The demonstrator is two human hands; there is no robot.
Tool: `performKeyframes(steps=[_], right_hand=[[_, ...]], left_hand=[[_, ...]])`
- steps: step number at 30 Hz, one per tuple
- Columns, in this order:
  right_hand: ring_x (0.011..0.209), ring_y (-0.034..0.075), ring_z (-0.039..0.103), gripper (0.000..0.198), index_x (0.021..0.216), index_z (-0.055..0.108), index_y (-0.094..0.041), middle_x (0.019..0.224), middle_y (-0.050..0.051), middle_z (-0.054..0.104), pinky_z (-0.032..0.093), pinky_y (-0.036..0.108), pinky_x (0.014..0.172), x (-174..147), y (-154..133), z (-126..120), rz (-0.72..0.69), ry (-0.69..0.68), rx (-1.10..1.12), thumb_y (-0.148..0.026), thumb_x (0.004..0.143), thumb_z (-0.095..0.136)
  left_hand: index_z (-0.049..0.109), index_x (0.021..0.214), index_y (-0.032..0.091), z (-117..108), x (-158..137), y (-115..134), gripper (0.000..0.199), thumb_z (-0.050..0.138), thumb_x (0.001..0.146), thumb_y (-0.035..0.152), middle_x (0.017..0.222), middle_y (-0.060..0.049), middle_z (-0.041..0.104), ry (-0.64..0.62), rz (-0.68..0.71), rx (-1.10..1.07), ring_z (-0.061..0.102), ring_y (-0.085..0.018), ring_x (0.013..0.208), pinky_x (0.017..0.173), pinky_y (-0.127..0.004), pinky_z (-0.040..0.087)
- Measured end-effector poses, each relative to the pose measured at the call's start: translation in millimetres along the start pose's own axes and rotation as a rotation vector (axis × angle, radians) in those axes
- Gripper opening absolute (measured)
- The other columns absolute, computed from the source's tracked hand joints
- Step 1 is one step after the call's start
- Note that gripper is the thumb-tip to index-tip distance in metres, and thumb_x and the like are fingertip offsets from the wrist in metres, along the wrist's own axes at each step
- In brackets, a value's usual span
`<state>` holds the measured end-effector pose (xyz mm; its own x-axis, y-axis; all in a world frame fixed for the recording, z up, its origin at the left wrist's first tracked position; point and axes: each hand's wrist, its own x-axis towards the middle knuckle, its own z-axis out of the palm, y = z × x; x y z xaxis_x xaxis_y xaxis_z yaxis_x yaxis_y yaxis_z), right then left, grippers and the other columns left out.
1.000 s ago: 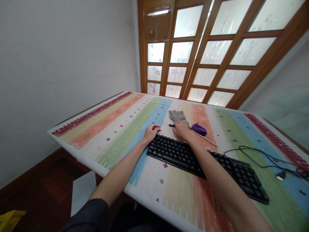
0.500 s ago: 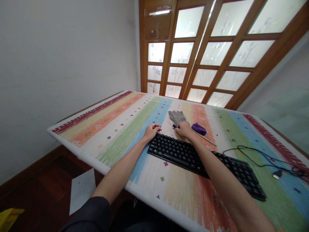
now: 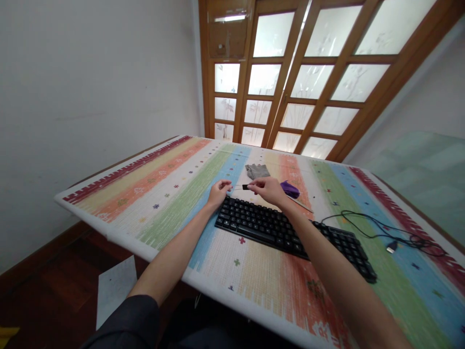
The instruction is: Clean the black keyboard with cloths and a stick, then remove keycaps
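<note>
Above the back edge of the black keyboard [image 3: 261,228], my right hand [image 3: 269,189] pinches the small black handle of a keycap puller [image 3: 245,187]. Two thin wires run from that handle leftward to my left hand [image 3: 219,192], whose fingers are closed together at the wire ends. The keyboard lies at an angle on the table, and my right forearm hides part of it. Just behind my right hand is a folded grey cloth [image 3: 257,170]. A bunched purple cloth [image 3: 289,189] sits to its right, beside a thin stick-like tool [image 3: 301,205] partly hidden by my arm.
A black cable [image 3: 378,222] with a USB plug [image 3: 391,247] loops over the right of the striped tablecloth [image 3: 160,213]. White paper [image 3: 116,291] is at lower left, below the table edge. Wood-framed glass doors [image 3: 265,77] stand behind the table.
My right hand has lifted the keycap puller and turned it toward the left. My left hand has come to its wire ends. The view has shifted slightly to the right.
</note>
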<state>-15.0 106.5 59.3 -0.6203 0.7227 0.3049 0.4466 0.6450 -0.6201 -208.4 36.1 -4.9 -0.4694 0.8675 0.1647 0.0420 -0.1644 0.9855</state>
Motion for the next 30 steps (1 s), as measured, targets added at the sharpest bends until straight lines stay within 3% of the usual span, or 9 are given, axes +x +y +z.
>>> performKeyframes(steps=[4,9,14,24,30], right_hand=[[0.054,0.015,0.063,0.016,0.079,0.078,-0.016,0.056,0.002,0.069,0.045,0.024,0.056,-5.2,-18.0,3.1,-0.012,0.021,0.057,-0.029,0.079,0.068],[0.049,0.014,0.061,0.017,0.079,0.077,-0.015,0.057,0.002,0.069,0.046,0.024,0.052,-8.5,-30.4,12.0,-0.002,0.067,0.162,-0.028,0.078,0.066],[0.048,0.013,0.060,0.028,0.095,0.075,-0.013,0.062,0.003,0.069,0.049,0.024,0.051,-7.3,-32.2,21.8,-0.029,0.064,0.325,-0.033,0.080,0.062],[0.052,0.014,0.062,0.036,0.092,0.069,-0.016,0.066,0.003,0.069,0.050,0.025,0.054,-6.7,-31.3,28.5,-0.134,0.025,0.336,-0.050,0.084,0.062],[0.052,0.014,0.063,0.042,0.092,0.066,-0.015,0.069,0.005,0.070,0.050,0.026,0.054,-7.8,-29.7,30.3,-0.127,0.080,0.331,-0.056,0.087,0.058]], left_hand=[[0.073,0.092,0.017,-5.4,-1.9,8.6,0.027,0.069,0.065,0.016,0.085,-0.004,0.074,-0.052,0.055,0.011,0.067,-0.018,0.082,0.076,-0.028,0.050],[0.076,0.075,0.018,-9.3,-4.4,16.0,0.011,0.073,0.064,0.019,0.078,-0.003,0.075,-0.118,0.098,0.068,0.067,-0.020,0.081,0.086,-0.033,0.050],[0.078,0.071,0.019,-11.9,-3.9,17.6,0.008,0.071,0.066,0.019,0.078,-0.004,0.076,-0.137,0.111,0.123,0.067,-0.021,0.083,0.089,-0.034,0.048],[0.076,0.062,0.021,-13.1,-4.6,21.2,0.006,0.070,0.065,0.020,0.072,-0.002,0.075,-0.191,0.088,0.173,0.068,-0.022,0.082,0.085,-0.033,0.049],[0.078,0.071,0.019,-11.1,-6.4,20.8,0.011,0.067,0.067,0.021,0.066,-0.001,0.073,-0.221,0.057,0.142,0.062,-0.016,0.062,0.070,-0.029,0.049]])
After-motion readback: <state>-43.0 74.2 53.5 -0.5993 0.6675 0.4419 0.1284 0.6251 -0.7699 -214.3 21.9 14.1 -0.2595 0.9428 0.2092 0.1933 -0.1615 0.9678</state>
